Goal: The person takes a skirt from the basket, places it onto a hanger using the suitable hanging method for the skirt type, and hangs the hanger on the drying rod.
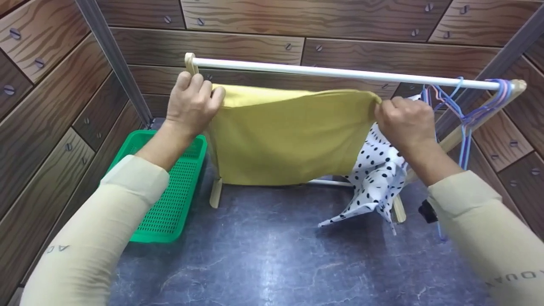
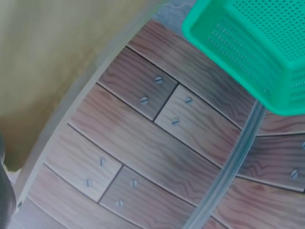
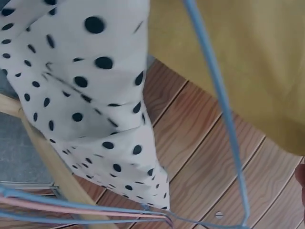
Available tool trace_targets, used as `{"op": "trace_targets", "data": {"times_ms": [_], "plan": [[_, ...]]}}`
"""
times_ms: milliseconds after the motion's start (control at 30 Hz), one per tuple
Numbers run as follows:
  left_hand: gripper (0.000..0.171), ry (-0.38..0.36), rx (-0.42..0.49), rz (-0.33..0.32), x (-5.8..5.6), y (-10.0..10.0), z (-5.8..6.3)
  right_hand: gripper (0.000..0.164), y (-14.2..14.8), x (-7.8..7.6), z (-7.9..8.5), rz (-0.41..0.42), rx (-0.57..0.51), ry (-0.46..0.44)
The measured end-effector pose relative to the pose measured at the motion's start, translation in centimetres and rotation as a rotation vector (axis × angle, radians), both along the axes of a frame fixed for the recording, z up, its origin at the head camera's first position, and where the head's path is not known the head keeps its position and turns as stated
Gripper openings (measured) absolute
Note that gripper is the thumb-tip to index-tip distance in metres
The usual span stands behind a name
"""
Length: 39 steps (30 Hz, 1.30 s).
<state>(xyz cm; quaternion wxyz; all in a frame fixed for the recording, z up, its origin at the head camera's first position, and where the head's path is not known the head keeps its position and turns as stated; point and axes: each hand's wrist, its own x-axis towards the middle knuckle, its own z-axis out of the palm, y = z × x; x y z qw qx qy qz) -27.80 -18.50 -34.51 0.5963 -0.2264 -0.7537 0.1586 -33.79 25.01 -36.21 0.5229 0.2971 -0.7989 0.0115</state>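
A mustard-yellow cloth [image 1: 284,140] is stretched between the two hands in front of a drying rack. Its upper left corner is gripped by the left hand [image 1: 191,100], just below the rack's left end. At the upper right corner, the right hand [image 1: 406,121] holds it in curled fingers. The cloth hangs below the white rail [image 1: 297,70], its top edge sagging a little. Beside the right hand a white cloth with black dots [image 1: 378,174] hangs from the rack; the right wrist view shows this dotted cloth [image 3: 105,95] next to the yellow cloth [image 3: 257,62].
Blue and pink hangers [image 1: 465,119] hang at the rail's right end. On the floor at left sits a green plastic basket [image 1: 197,170]. The rack's wooden feet [image 1: 216,193] stand on a dark marbled floor [image 1: 272,255]. Wood-patterned walls [image 1: 255,17] enclose the space.
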Motion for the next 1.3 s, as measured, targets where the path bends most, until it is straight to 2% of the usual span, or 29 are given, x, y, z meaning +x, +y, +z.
{"op": "trace_targets", "data": {"times_ms": [167,300,367,467,567,633,733,867,933,1000,1067,1133,1233,1300], "plan": [[0.025,-0.130,0.028,-0.140,1.2,-1.2,1.4,0.034,1.0,0.4,0.1,0.158,-0.046,0.041],[0.041,-0.195,-0.012,-0.199,2.1,-2.2,2.7,0.031,1.4,1.0,0.5,0.267,-0.086,0.102],[0.045,-0.196,-0.025,-0.206,2.0,-2.4,3.0,0.031,1.4,0.9,0.6,0.291,-0.087,0.112],[0.035,-0.193,-0.025,-0.225,1.6,-2.4,3.1,0.034,1.5,0.4,0.6,0.295,-0.062,0.108],[0.023,-0.207,-0.045,-0.222,0.8,-2.0,2.5,0.036,1.6,-0.2,0.3,0.277,-0.009,0.086],[0.022,-0.217,-0.066,-0.196,0.3,-1.6,1.9,0.037,1.6,-0.6,0.1,0.254,0.038,0.061],[0.024,-0.174,-0.057,-0.134,-0.5,-0.8,1.0,0.038,1.3,-1.0,-0.2,0.194,0.075,0.041],[0.025,-0.028,0.036,-0.066,-0.9,0.4,1.0,0.041,0.7,-1.1,0.2,0.102,0.032,0.087],[0.026,0.026,0.073,-0.061,-0.7,0.8,1.1,0.041,0.5,-1.0,0.4,0.090,0.000,0.116],[0.025,0.040,0.078,-0.077,-0.4,1.0,1.0,0.042,0.8,-0.8,0.3,0.124,0.013,0.113],[0.023,0.015,0.054,-0.110,0.2,0.7,0.2,0.041,1.5,-0.5,-0.2,0.202,0.080,0.066],[0.019,-0.050,0.015,-0.159,1.1,0.2,-1.3,0.037,2.6,0.1,-1.2,0.295,0.193,-0.026],[0.012,-0.189,-0.063,-0.228,2.7,-0.6,-4.2,0.023,4.0,1.5,-2.8,0.372,0.381,-0.260],[0.008,-0.297,-0.130,-0.263,3.9,-0.9,-6.2,0.015,4.5,2.6,-3.9,0.349,0.483,-0.430]]}}
